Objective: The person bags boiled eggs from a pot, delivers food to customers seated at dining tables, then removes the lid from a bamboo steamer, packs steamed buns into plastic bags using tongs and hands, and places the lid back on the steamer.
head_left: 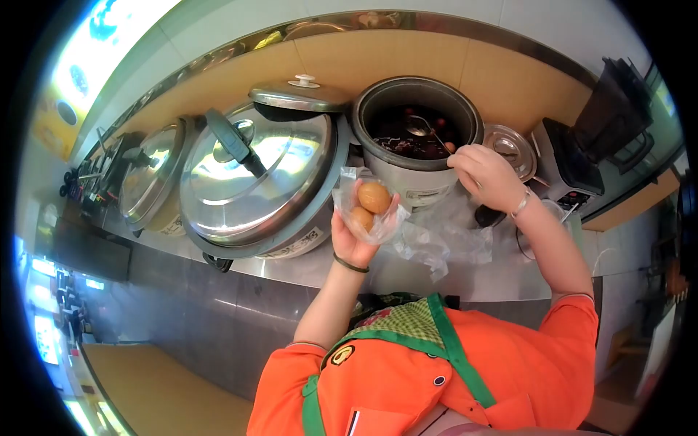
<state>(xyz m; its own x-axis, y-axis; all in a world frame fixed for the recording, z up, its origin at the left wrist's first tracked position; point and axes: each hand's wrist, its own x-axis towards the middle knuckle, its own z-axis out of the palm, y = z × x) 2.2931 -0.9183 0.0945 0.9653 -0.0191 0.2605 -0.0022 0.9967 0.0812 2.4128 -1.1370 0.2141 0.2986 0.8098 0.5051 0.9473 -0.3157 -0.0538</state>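
Observation:
My left hand point(352, 243) is closed around a clear plastic bag point(389, 221), held up in front of the open pot. Two brown eggs point(374, 198) lie in the bag, one above the other. Over the right rim of the pot point(418, 156), my right hand point(486, 174) grips the handle end of a metal spoon point(417, 126). The spoon's bowl is at the dark liquid point(396, 134). Several round, egg-like things point(449, 147) show in that liquid near the spoon.
A large lidded cooker point(254, 182) stands left of the pot, with a smaller lidded one point(153, 174) beyond. A loose lid point(302, 94) is behind. To the right are a round metal lid point(511, 149) and a blender point(611, 109). Crumpled plastic point(465, 243) lies on the counter.

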